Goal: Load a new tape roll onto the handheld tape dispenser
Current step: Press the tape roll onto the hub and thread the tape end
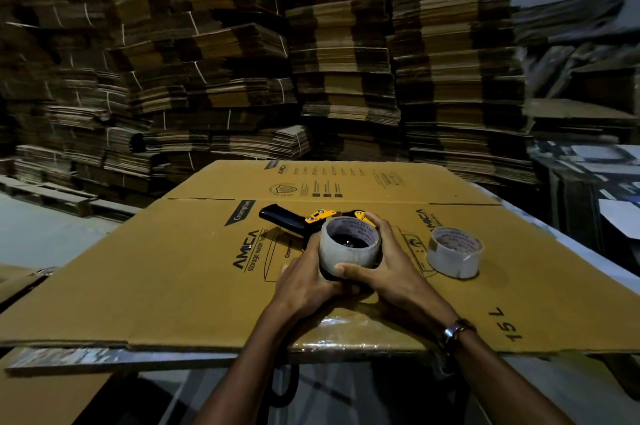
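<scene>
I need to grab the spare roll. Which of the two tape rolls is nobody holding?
The tape roll on the right, lying alone on the cardboard; the other roll is held by both hands on the dispenser.

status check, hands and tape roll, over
Both hands, left hand and right hand, grip tape roll on the tape dispenser. Spare tape roll lies apart. Nothing blocking.
</scene>
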Available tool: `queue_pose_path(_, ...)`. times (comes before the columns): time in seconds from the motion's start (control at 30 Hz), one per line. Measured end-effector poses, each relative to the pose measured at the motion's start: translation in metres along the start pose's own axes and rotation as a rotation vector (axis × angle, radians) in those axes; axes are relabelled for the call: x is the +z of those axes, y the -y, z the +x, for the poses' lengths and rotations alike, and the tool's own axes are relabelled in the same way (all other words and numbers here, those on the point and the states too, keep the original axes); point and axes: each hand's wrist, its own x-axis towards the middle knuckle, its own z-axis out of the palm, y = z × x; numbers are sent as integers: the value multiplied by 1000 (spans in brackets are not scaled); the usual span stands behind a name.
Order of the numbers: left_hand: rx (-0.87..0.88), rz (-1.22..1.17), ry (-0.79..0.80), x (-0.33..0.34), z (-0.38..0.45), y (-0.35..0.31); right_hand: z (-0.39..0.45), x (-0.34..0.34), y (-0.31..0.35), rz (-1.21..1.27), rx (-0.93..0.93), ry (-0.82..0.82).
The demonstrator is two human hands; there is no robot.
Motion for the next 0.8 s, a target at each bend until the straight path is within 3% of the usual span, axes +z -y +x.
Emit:
queue_pose_path(0.13, 5, -5, 3, 0, 1, 0, 7, -3, 0, 32, 42, 60)
queue_pose_path(0.8, 7, -46, -16, 1, 0, 2, 5, -1, 0, -137, -16, -44)
